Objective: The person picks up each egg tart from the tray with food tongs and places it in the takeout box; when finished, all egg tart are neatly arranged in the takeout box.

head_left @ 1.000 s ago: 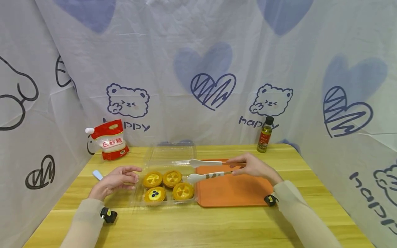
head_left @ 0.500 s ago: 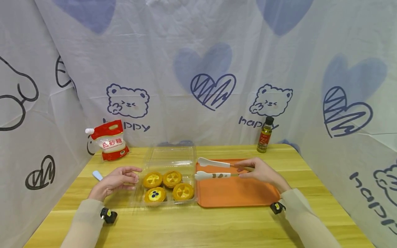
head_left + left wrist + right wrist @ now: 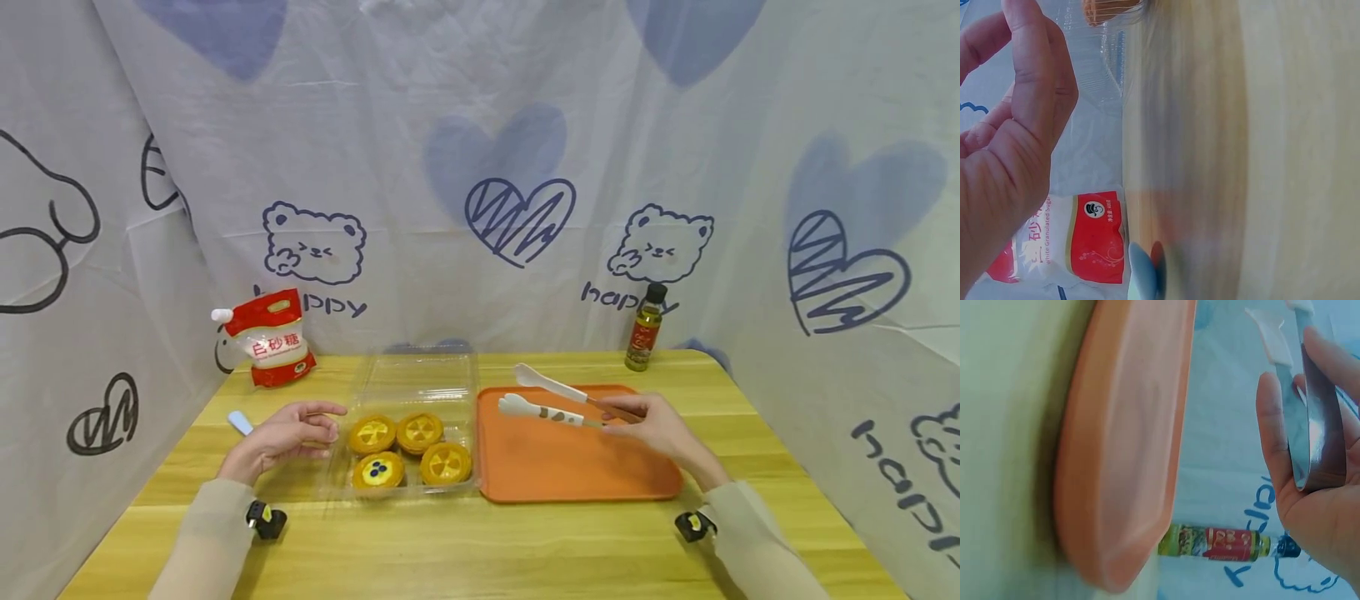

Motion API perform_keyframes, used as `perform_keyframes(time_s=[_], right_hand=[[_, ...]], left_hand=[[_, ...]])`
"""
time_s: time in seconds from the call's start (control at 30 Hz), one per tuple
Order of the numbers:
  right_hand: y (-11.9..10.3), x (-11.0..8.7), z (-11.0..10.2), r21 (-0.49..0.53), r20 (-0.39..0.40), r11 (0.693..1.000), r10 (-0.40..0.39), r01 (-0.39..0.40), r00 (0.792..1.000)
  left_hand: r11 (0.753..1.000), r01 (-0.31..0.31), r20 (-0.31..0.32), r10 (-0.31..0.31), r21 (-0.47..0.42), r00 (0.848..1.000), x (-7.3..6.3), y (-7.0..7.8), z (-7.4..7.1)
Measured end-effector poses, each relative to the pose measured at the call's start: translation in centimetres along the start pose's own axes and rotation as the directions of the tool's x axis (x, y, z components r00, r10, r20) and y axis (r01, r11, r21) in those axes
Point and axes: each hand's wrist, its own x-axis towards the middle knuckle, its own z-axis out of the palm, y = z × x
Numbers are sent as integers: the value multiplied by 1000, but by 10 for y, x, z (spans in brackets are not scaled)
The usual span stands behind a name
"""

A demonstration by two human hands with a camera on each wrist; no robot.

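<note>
My right hand (image 3: 660, 429) holds a pair of tongs (image 3: 551, 412) with white paw-shaped ends, pointing left over the orange tray (image 3: 540, 479). The two arms of the tongs stand apart with nothing between them. In the right wrist view their bent metal handle (image 3: 1319, 440) lies in the palm between thumb and fingers. My left hand (image 3: 288, 432) is held with relaxed fingers at the left side of a clear plastic box, whose lid (image 3: 416, 375) is folded back. Several egg tarts (image 3: 446, 463) sit in the box, one of them topped with blueberries (image 3: 378, 471).
A red and white sugar bag (image 3: 277, 346) stands at the back left. A pale blue utensil end (image 3: 240, 422) shows beside my left wrist. At the back right stands an oil bottle (image 3: 643, 329), close to the printed curtain (image 3: 420, 275).
My right hand has drawn the tongs right, from over the box's right side to over the tray. The tongs now tilt more, tips up and left. My left hand has stayed put.
</note>
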Motion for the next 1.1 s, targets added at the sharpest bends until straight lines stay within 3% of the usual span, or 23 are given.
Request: perform_keyframes(time_s=[0.27, 0.5, 0.7, 0.93, 1.1], right_hand=[[15, -11, -10, 33, -51, 998, 57, -55, 997], [25, -21, -19, 24, -72, 999, 44, -43, 996], [23, -30, -26, -5, -103, 997, 80, -80, 991], [28, -37, -30, 38, -85, 997, 71, -68, 994], [32, -41, -33, -3, -124, 998, 67, -68, 990]], left_hand=[[1000, 1, 6, -1, -7, 1000, 0, 0, 0], [1000, 6, 4, -6, -12, 1000, 0, 1, 1], [1000, 5, 0, -5, -13, 1000, 1, 1, 1], [1000, 3, 0, -3, -11, 1000, 1, 0, 1], [1000, 4, 1, -4, -17, 1000, 1, 0, 1]])
